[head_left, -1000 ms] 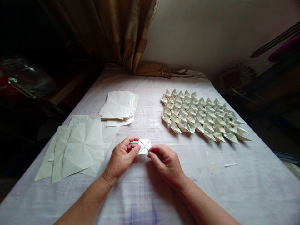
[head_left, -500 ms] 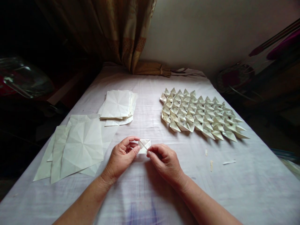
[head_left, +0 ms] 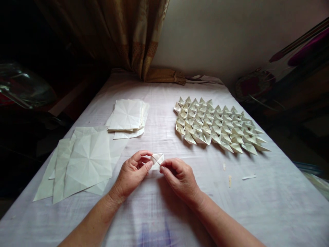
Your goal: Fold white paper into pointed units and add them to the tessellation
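Note:
A small folded white paper piece [head_left: 157, 159] is pinched between both hands just above the white tablecloth [head_left: 164, 212]. My left hand [head_left: 132, 173] grips its left edge with thumb and curled fingers. My right hand [head_left: 180, 178] pinches its right edge, fingertips pressed together. The piece looks narrower and more folded in than a flat square. To the right lie several rows of finished folded paper boats [head_left: 218, 125].
Creased flat paper sheets [head_left: 84, 161] are spread at the left. A stack of creased square sheets [head_left: 127, 116] sits behind them. Small paper scraps [head_left: 248, 177] lie at the right. A brown curtain [head_left: 133, 37] hangs at the back; dark clutter flanks the table.
My hands have drawn closer together and the small paper piece has gone from a flat creased square to a narrower, folded-in shape. The view drifted slightly.

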`<state>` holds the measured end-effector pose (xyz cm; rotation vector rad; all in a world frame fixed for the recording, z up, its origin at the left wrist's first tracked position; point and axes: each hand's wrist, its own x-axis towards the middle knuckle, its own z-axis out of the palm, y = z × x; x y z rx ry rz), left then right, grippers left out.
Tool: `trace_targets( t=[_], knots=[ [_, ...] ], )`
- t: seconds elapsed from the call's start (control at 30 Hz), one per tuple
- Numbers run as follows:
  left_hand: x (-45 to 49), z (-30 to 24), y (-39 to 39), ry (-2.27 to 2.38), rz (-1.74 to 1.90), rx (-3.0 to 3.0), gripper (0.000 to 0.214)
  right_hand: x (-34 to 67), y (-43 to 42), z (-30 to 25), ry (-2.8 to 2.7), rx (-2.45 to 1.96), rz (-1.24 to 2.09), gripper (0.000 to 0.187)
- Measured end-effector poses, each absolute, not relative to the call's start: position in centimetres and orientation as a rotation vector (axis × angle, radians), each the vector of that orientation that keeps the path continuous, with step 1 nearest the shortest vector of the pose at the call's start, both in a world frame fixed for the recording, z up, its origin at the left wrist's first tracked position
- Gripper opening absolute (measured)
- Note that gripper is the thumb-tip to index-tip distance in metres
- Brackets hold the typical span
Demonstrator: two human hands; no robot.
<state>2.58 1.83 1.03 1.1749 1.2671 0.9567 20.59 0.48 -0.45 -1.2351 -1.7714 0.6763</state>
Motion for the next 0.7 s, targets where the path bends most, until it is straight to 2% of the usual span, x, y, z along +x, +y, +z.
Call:
trace_targets(
  t=[0.2, 0.4, 0.6, 0.7],
  knots=[
    [2.5, 1.4, 2.1, 1.257, 0.980, 1.134, 0.032, 20.6, 0.5, -0.2, -1.784, -1.137, 0.737, 0.007],
    [2.4, 1.8, 2.3, 1.241, 0.995, 1.108, 0.032, 20.9, 0.7, 0.4, -1.923, -0.964, 0.707, 0.025],
    [2.1, 2.1, 2.4, 1.233, 0.927, 1.108, 0.033, 21.8, 1.0, 0.4, -1.862, -1.020, 0.636, 0.015],
    [1.9, 1.9, 2.4, 1.222, 0.887, 1.130, 0.033, 22.0, 1.0, 0.3, -1.810, -1.079, 0.620, 0.018]
  ],
)
